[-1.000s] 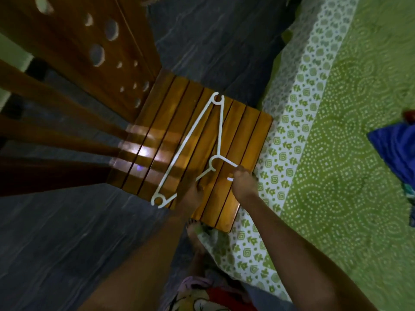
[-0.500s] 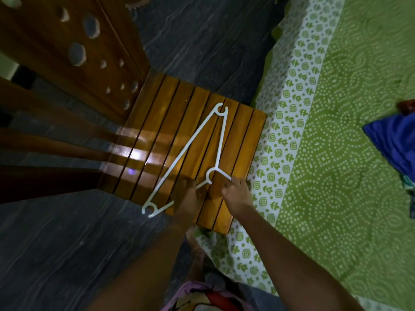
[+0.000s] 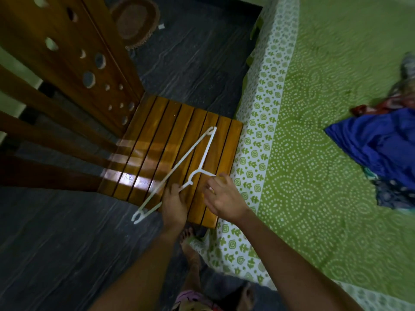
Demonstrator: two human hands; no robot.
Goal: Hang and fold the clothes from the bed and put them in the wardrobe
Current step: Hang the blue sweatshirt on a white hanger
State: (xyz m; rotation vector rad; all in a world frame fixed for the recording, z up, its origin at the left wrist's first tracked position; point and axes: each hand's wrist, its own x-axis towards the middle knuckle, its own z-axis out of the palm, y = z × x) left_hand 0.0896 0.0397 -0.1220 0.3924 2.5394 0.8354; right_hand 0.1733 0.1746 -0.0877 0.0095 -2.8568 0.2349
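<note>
A white plastic hanger (image 3: 179, 164) lies slanted across the slatted wooden chair seat (image 3: 157, 142), its lower end past the seat's front edge. My left hand (image 3: 174, 204) grips the hanger's shoulder just below the hook. At the tip of the hook, my right hand (image 3: 222, 195) has its fingers curled and pinching. A blue garment (image 3: 381, 149) lies on the green patterned bed (image 3: 303, 153) at the right. More crumpled clothes lie under the blue garment (image 3: 395, 194) and behind it (image 3: 390, 102).
The chair's wooden back (image 3: 74, 52) with round holes rises at the left. Beyond the chair, a brown oval rug (image 3: 134, 21) lies on the dark floor (image 3: 56, 254). My bare feet (image 3: 190, 250) stand between chair and bed edge.
The hanger has slid toward me along the seat, its lower end now further past the front edge. Both hands stayed at the hook end. My view has tilted up, showing more bed and floor.
</note>
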